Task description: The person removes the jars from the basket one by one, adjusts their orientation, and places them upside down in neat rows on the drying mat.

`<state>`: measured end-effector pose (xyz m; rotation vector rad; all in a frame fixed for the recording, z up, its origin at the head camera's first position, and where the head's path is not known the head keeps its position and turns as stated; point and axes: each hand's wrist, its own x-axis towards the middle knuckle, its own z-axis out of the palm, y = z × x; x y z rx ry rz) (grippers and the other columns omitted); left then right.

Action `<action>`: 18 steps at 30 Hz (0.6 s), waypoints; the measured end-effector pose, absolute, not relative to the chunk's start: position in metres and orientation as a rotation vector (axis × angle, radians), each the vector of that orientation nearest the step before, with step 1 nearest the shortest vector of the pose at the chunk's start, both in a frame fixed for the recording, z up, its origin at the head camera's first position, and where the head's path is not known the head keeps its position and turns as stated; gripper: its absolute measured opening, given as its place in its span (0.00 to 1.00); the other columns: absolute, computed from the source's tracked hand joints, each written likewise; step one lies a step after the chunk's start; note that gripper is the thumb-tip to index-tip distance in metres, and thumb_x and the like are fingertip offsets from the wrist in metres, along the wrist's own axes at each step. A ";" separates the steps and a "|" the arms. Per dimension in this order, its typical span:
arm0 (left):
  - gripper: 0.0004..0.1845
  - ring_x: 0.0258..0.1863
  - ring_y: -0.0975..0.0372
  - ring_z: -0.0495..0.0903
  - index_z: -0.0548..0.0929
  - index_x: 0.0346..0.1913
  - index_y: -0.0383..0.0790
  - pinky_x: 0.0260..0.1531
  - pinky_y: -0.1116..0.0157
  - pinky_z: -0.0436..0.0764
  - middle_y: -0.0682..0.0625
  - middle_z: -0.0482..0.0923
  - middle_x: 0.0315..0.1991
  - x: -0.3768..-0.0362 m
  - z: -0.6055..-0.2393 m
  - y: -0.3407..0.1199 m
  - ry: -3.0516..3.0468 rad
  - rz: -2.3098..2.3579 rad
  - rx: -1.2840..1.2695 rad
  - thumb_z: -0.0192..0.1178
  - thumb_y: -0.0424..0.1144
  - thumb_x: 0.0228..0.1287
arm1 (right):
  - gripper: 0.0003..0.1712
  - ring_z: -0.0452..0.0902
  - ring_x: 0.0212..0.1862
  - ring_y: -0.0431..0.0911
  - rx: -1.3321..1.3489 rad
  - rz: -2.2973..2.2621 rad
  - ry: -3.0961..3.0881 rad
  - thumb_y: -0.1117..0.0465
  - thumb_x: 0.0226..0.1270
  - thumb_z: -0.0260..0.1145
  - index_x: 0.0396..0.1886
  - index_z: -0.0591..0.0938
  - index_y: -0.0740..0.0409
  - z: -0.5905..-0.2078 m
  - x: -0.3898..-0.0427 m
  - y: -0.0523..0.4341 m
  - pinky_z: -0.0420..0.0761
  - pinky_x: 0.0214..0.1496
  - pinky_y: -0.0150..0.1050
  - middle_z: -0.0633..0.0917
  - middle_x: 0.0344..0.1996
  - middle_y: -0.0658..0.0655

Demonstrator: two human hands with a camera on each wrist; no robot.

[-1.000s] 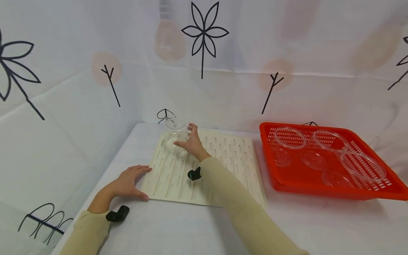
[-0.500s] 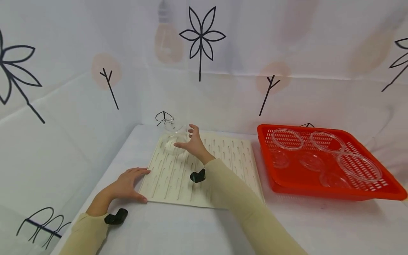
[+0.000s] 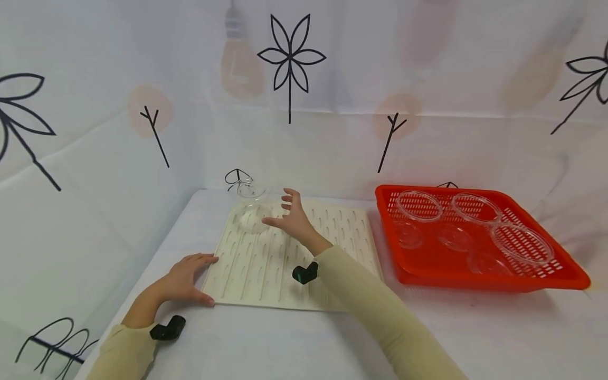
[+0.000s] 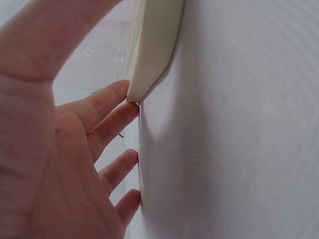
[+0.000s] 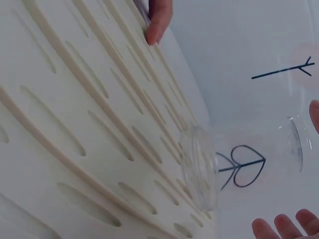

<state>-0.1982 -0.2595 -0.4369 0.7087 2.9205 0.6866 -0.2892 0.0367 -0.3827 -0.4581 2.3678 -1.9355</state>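
Observation:
A clear plastic jar (image 3: 252,217) stands upright at the far left corner of the cream ribbed mat (image 3: 266,274). In the right wrist view, the jar's thick rim (image 5: 199,169) meets the mat. Just right of it is my right hand (image 3: 295,221), thumb and fingers spread apart with a gap to the jar. Nothing is held there. My left hand (image 3: 182,279) rests at the mat's near left corner. In the left wrist view, its fingertips (image 4: 122,89) touch the mat's edge (image 4: 154,45), and the other fingers reach down to the white cloth, spread out.
At the right stands a red perforated basket (image 3: 456,281) with several clear round containers inside, such as the one with a wide ring (image 3: 522,244). A patterned white cloth wall (image 3: 332,142) closes off the back and left. White cloth (image 3: 266,343) covers the table.
My right hand, which was around the jar, has spread and drawn back right and nearer, leaving the jar on the mat. My left hand stays at the mat's corner. The head view has shifted slightly.

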 end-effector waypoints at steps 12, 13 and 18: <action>0.54 0.60 0.39 0.59 0.69 0.62 0.34 0.55 0.39 0.59 0.37 0.67 0.61 -0.196 -0.437 -0.261 2.917 0.682 0.703 0.74 0.63 0.30 | 0.51 0.62 0.63 0.55 -0.554 -2.023 2.293 0.59 0.53 0.73 0.70 0.51 0.49 -0.375 -0.259 0.054 0.67 0.61 0.49 0.61 0.63 0.58; 0.54 0.60 0.39 0.59 0.70 0.62 0.34 0.55 0.39 0.59 0.37 0.67 0.61 -0.196 -0.437 -0.260 2.920 0.681 0.705 0.74 0.63 0.30 | 0.51 0.63 0.62 0.54 -0.568 -2.032 2.288 0.60 0.53 0.73 0.70 0.51 0.49 -0.375 -0.256 0.055 0.67 0.61 0.49 0.61 0.63 0.58; 0.53 0.59 0.39 0.61 0.70 0.61 0.33 0.53 0.39 0.61 0.36 0.67 0.60 -0.196 -0.434 -0.259 2.925 0.674 0.734 0.75 0.61 0.30 | 0.50 0.64 0.62 0.53 -0.626 -2.074 2.258 0.62 0.52 0.74 0.69 0.53 0.49 -0.369 -0.243 0.058 0.68 0.60 0.51 0.63 0.62 0.56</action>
